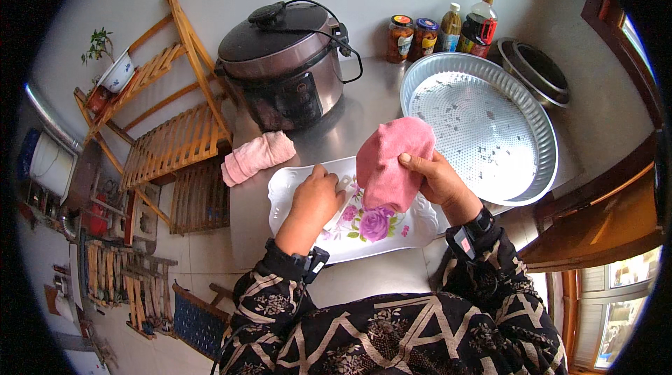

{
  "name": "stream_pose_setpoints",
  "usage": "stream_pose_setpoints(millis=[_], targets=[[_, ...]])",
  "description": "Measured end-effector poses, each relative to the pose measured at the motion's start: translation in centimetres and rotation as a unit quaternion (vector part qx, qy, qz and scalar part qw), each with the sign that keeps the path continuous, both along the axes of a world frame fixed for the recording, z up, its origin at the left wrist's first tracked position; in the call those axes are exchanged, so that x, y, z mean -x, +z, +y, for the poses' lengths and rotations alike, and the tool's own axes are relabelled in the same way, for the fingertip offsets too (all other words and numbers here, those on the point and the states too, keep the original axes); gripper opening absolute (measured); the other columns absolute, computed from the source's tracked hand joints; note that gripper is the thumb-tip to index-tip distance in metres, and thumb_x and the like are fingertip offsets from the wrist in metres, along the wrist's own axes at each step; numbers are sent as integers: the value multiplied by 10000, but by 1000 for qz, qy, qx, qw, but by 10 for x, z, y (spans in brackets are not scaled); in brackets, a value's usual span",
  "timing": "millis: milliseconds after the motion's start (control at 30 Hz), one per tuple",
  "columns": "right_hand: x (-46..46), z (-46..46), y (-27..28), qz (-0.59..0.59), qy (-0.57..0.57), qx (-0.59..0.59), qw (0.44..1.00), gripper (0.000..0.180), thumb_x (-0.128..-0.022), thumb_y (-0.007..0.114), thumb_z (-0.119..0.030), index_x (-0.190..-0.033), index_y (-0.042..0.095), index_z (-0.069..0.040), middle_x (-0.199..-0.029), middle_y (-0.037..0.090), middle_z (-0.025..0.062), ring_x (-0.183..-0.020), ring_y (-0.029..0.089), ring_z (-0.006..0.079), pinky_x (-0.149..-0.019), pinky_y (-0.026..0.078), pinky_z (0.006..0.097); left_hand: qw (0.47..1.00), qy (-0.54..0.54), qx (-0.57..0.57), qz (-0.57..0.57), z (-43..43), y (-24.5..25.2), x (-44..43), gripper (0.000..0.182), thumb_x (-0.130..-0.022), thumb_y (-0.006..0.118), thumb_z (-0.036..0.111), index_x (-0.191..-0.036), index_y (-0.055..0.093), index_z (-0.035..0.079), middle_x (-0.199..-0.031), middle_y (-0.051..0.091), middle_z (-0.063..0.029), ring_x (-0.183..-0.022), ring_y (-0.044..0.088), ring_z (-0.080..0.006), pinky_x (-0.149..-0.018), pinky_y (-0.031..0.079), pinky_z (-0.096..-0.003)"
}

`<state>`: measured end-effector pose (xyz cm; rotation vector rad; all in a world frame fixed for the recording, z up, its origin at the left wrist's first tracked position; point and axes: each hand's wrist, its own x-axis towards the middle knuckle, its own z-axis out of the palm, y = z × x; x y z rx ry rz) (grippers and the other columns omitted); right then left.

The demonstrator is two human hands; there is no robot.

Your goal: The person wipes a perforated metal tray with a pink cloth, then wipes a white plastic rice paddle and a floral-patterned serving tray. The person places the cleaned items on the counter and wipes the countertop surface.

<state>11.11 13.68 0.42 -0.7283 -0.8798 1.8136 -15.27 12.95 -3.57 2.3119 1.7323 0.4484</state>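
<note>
A pink cloth (396, 160) is bunched in my right hand (446, 181), the thumb pressed on its front. The cloth hangs over the right part of a white floral tray (296, 178), which has a scalloped rim and a purple rose pattern. My left hand (315, 199) is over the tray's left part with its fingers curled; whether they grip anything is hidden. Left of the tray's far corner, a folded light pink cloth (258, 157) lies on the metal tabletop (362, 97).
Behind the tray stands an electric pressure cooker (283, 70), its cord draped over the lid. A round ribbed metal pan (472, 128) with dark bits sits at right. Jars (401, 39), bottles (475, 28) and a dark lidded pot (535, 70) line the wall. A wooden slatted rack (168, 133) is at left.
</note>
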Motion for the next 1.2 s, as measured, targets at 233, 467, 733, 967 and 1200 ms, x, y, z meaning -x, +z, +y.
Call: stream_pose_setpoints(millis=[233, 467, 733, 967, 1200], targets=[[-8, -5, -15, -15, 15, -4, 1000, 419, -942, 702, -175, -1290, 562, 11, -1207, 675, 115, -1088, 669, 238, -965, 543, 386, 999, -43, -6, 5, 0, 7, 1, 277, -738, 788, 208, -885, 675, 2, -1039, 583, -153, -920, 650, -372, -817, 533, -444], [-20, -12, -19, -11, 15, -5, 1000, 421, -942, 705, -185, -1279, 565, 25, -1183, 683, 127, -1068, 678, 242, -957, 549, 389, 995, 6, 31, -95, -3, 15, 6, 249, -778, 777, 171, -897, 663, -16, -993, 595, -118, -816, 675, -235, -737, 545, -351], [-1, -17, -29, -6, 49, 28, 998, 464, -938, 716, -218, -1288, 558, 44, -1207, 675, 155, -1088, 674, 260, -959, 549, 385, 931, -1, 82, -355, -4, 11, 8, 175, -842, 729, 41, -984, 657, -31, -1003, 617, -92, -776, 690, -153, -687, 541, -278], [39, -28, -38, -52, 82, -53, 994, 578, -868, 786, -274, -1301, 553, 30, -1184, 663, 106, -1083, 629, 191, -979, 492, 339, 926, 3, 86, -367, -13, 8, -16, 343, -824, 760, -3, -1137, 619, 9, -926, 649, -59, -773, 673, -128, -708, 543, -250], [40, -21, -44, -156, 29, -45, 986, 457, -767, 704, -90, -1210, 615, -18, -1074, 681, 62, -981, 631, 158, -884, 512, 306, 932, -55, 58, -353, -19, 19, -14, 259, -809, 799, 19, -1026, 659, -3, -1025, 603, -55, -866, 645, -124, -784, 538, -257]])
